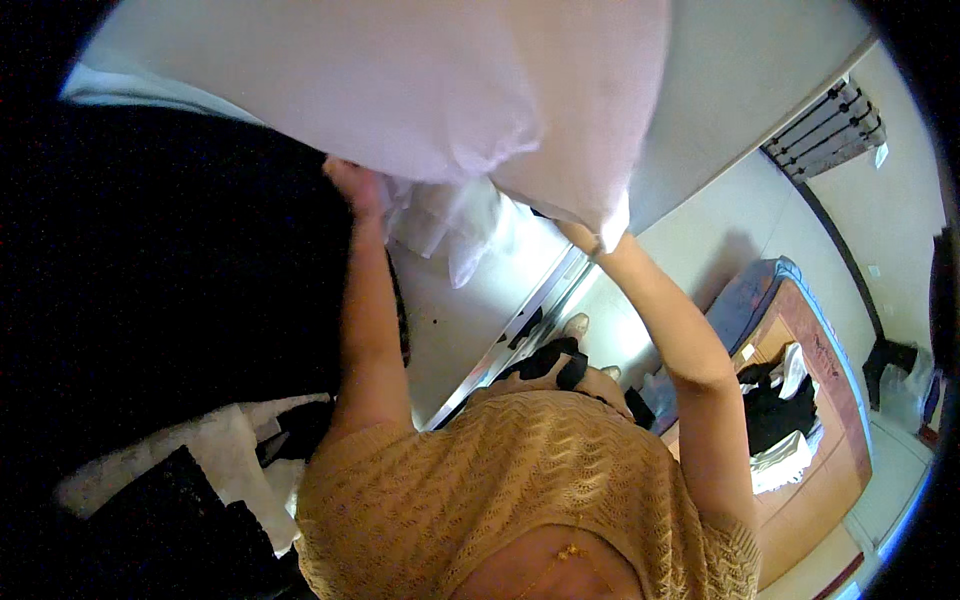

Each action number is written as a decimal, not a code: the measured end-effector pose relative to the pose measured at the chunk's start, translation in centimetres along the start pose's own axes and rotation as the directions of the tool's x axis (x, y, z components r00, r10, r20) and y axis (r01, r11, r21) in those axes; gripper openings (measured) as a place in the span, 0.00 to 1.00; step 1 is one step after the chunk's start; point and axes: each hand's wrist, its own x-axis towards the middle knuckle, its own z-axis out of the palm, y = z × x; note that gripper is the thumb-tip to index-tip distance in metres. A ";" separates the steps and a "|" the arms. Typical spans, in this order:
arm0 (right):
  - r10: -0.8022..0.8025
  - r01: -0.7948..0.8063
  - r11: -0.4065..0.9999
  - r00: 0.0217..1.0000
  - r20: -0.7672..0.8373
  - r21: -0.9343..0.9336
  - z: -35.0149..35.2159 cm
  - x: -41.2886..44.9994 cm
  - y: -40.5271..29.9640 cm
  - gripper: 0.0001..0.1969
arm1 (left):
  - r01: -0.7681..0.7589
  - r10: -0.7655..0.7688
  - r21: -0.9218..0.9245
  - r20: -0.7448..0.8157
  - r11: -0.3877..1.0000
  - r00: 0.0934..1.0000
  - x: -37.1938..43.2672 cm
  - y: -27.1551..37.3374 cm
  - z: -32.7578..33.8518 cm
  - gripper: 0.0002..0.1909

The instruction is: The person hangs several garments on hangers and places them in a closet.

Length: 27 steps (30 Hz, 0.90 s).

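A large pale pinkish-white cloth item [480, 82] fills the top of the view, close to the camera. My left hand [356, 184] is raised against its lower left edge, blurred, with the fingers partly covered. At the cloth's pointed lower right corner is my right hand [576, 234], mostly hidden behind the fabric. Between my hands hangs a thin white cloth [450, 217] with loose folds. How firmly either hand grips cannot be seen.
Below my hands runs a metal sliding-door track [517, 319] beside a pale panel [450, 337]. To the right, a brown board-like surface [825, 457] bears dark and white clothes [780, 412]. Light and black cloths [225, 450] lie at lower left. A metal grille [825, 131] is at upper right.
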 end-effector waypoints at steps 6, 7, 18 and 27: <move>0.092 -0.058 0.982 0.977 0.190 -0.179 6.1 -2.4 1.0 0.17 | 0.065 -0.077 0.246 0.037 0.967 0.996 1.5 -3.6 -3.7 0.22; 0.082 -0.042 0.976 0.980 0.182 -0.214 6.4 -2.3 1.0 0.17 | 0.049 -0.070 0.285 0.065 0.957 0.995 1.5 -3.8 -3.3 0.21; -0.141 0.060 0.923 0.972 -0.188 -0.380 7.4 6.0 5.0 0.17 | -0.107 -0.010 0.348 0.319 0.931 0.948 3.8 -5.9 0.0 0.18; 0.023 0.387 -0.076 0.922 0.387 -0.919 6.3 2.6 3.7 0.16 | -0.229 -0.015 0.381 0.540 0.896 0.841 -2.0 -5.0 8.8 0.16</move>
